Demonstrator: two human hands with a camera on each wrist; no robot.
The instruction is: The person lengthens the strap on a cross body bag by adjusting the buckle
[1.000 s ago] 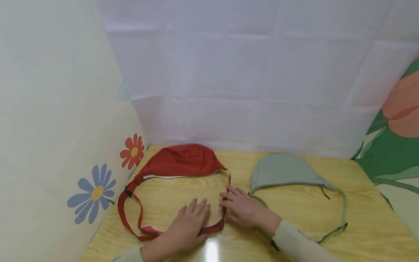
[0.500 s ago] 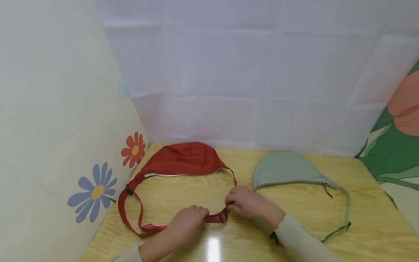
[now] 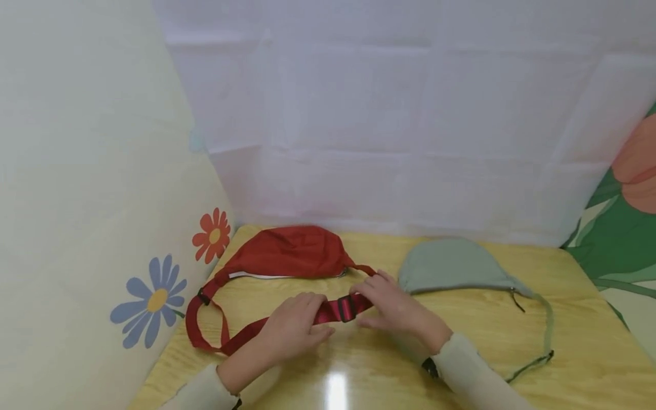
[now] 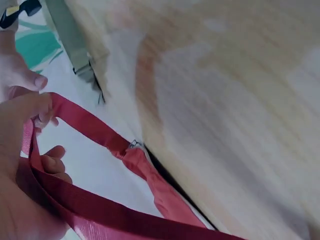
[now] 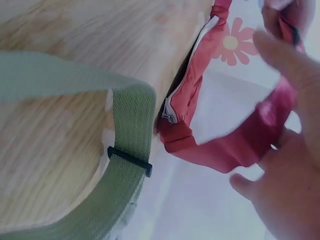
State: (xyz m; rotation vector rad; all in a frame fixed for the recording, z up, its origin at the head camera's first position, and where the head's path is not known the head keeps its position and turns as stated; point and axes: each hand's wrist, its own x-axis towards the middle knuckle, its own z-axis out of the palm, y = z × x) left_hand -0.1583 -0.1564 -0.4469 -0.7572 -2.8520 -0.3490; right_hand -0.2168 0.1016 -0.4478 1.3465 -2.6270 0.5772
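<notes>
From my station I see both hands on the same strap. The left hand (image 3: 294,323) is closed round a flat dark-red webbing strap (image 3: 246,335), fingers over it and thumb below; the right hand (image 3: 397,304) grips that strap farther along, just past a black rectangular plastic slider buckle (image 3: 347,308), its fingers bent over the webbing.

Half a second ago the strap lay lower and the buckle sat tilted beside the right fingertips; now the stretch has come up nearer the bag, and the buckle sits upright between the two grips. As I judge it, that leaves the buckle exposed and the webbing held on either side of it, so the strap is under control for handling there.

The crescent-shaped red fabric waist bag (image 3: 294,250) the strap belongs to lies beyond both grips on the pale wood-grain table (image 3: 589,347), its white-edged zip (image 3: 266,277) towards the hands. Right of the right hand lies a half-moon grey-green fabric waist bag (image 3: 451,265), which neither hand grips.
</notes>
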